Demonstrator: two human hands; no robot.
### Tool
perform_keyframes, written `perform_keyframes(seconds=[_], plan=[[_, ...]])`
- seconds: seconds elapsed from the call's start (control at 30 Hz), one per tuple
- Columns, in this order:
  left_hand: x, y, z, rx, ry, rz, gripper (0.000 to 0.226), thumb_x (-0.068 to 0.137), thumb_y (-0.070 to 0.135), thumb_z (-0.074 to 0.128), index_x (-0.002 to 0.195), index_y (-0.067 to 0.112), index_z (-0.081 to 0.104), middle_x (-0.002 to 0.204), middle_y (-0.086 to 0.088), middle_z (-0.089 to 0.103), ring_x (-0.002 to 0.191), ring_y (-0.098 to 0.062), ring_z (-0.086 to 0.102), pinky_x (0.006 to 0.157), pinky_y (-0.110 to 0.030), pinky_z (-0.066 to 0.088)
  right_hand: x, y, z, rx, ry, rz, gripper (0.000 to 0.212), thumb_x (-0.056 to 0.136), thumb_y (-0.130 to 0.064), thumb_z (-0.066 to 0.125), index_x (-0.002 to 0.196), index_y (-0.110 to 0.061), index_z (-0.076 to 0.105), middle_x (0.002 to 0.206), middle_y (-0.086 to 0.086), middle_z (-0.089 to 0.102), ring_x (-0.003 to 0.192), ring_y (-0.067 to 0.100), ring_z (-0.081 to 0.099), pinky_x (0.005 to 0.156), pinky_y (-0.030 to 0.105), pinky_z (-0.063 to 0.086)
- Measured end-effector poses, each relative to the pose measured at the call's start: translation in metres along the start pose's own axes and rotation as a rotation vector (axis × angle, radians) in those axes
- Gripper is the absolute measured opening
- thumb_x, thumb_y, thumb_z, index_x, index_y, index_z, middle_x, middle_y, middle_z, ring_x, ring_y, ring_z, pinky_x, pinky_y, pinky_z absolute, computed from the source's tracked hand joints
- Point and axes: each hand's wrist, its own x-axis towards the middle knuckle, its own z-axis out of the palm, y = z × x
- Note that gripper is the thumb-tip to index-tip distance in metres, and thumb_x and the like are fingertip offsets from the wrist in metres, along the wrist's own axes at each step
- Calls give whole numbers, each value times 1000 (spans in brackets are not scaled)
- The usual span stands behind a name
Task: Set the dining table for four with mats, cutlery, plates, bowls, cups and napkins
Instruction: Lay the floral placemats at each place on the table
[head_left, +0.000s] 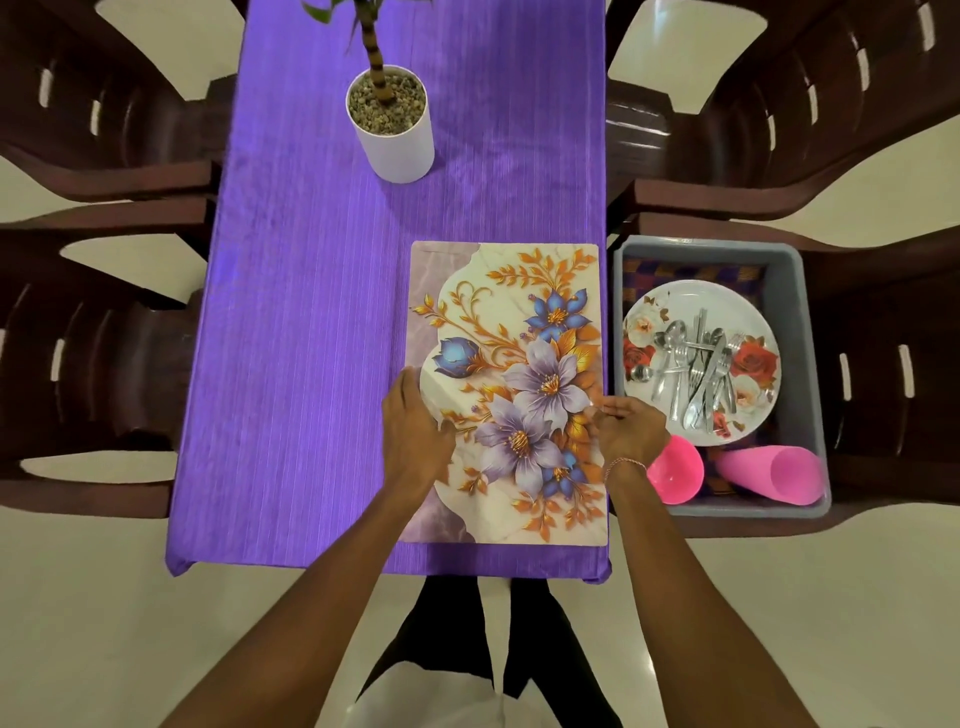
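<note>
Floral mat (519, 332) lies flat on the purple tablecloth (311, 312), at its near right corner. Left hand (415, 431) rests on the mat's left edge, grip unclear; right hand (631, 428) pinches its right edge. Beside the table, a grey tub (806, 364) holds plate (675, 299), cutlery (696, 369) and pink cups (774, 475).

Left of the mat (519, 312), the desk (311, 364) lies open cloth, near edge to far. A potted plant (392, 130) stands mid-desk beyond. Chairs (104, 338) hem both long sides; a full tub (810, 364) blocks the right.
</note>
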Motion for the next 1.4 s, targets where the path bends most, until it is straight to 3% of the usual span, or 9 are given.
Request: perform_keyframes(seconds=[0.27,0.43,0.6,0.77,0.9,1.0,1.2,1.3,1.4], plan=[[-2,-1,2,57,-32,16,91,92,24,74,161,9,17,167,-11,24,154,-32,21,123,-47,28,0,-5,-7,-36,-16,21,17,77,-5,87,90,-11,79,73,0,70,58,8,61,55,20,48],[-2,1,7,44,-43,4,96,91,24,75,162,8,14,169,-11,19,156,-31,16,125,-46,21,-4,-8,-5,-67,-12,20,20,76,-9,88,95,-13,80,88,7,79,76,22,73,71,34,61],[-4,8,9,17,-45,-14,98,89,24,77,162,7,13,168,-12,20,155,-32,16,126,-48,23,-4,-10,-7,-96,-28,6,22,79,-13,86,100,-14,80,95,8,79,85,26,74,70,26,53],[-7,14,15,-31,-37,-21,99,87,26,80,161,9,16,167,-12,22,154,-33,19,124,-51,28,3,-8,-11,-96,-60,26,24,83,-11,82,106,-12,79,98,11,78,76,24,68,65,26,52],[-3,9,12,-82,-55,10,94,88,23,79,161,9,21,165,-11,27,153,-31,23,123,-47,28,9,-2,-14,-96,-77,37,23,85,-9,78,108,-12,78,107,10,77,94,30,71,84,37,58],[-2,-4,6,38,-47,74,88,94,20,71,161,6,16,169,-12,20,156,-32,17,126,-47,23,7,-3,-23,-92,-76,28,21,89,-9,74,110,-8,73,98,8,72,89,27,66,75,31,50],[-1,-27,1,429,-115,178,86,101,16,59,163,4,0,172,-10,-7,159,-29,-3,128,-43,17,4,13,-64,-210,-102,-157,16,94,-7,62,109,-11,61,96,5,64,90,27,60,80,37,48],[-5,-22,4,432,-130,156,89,99,7,57,161,2,-7,170,-14,-16,158,-30,-10,128,-41,9,-4,18,-76,-145,-61,-178,19,91,0,65,109,-7,63,94,5,65,89,23,59,70,28,44],[-8,-10,7,363,-199,140,91,100,15,60,161,1,-6,170,-16,-13,158,-31,-12,128,-41,4,-10,26,-71,-10,-32,-138,19,92,-4,68,109,-11,69,98,10,71,89,22,64,78,31,53]])
